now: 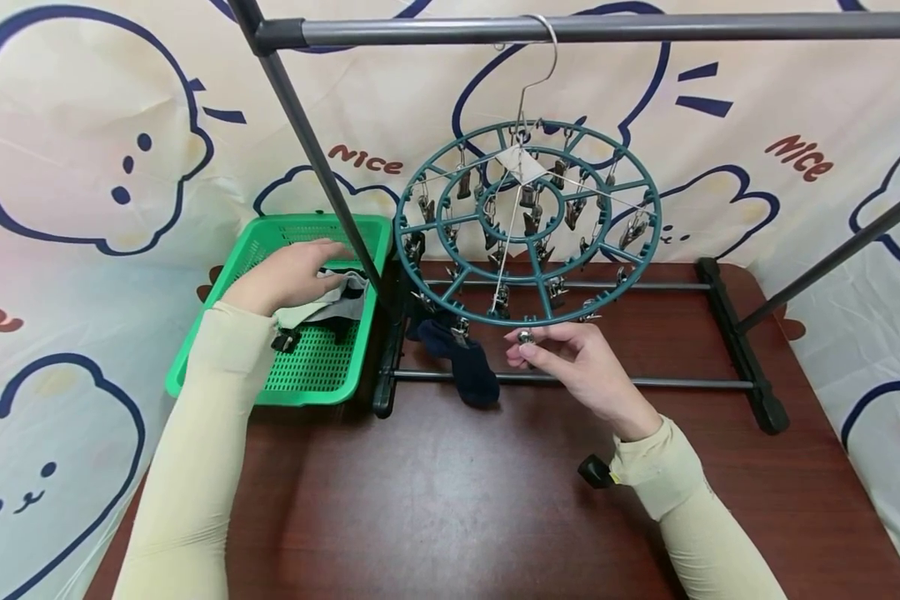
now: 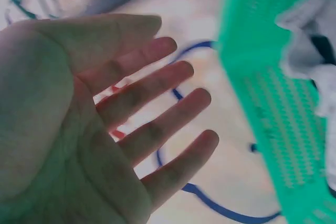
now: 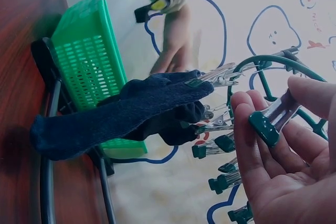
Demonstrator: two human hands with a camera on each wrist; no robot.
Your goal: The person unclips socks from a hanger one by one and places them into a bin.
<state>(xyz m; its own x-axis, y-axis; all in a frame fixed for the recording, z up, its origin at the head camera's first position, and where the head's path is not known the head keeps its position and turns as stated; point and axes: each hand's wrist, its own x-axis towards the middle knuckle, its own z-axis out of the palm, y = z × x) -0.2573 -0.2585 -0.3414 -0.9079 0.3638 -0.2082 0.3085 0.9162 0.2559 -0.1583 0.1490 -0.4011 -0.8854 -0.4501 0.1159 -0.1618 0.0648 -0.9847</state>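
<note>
My left hand hovers over the green basket, its fingers extended and holding nothing. In the left wrist view that palm is bare, with the fingers spread slightly. Grey and dark socks lie inside the basket, partly beneath the hand. At the front edge of a round teal drying hanger, my right hand pinches a metal clip with green tips between thumb and fingers. Dark navy socks hang from clips just left of it.
The hanger's hook hangs on a grey rack's top bar. A slanted rack post stands between basket and hanger. Several more clips dangle from the rings. Rack feet rest on the brown table; a printed cloth is behind.
</note>
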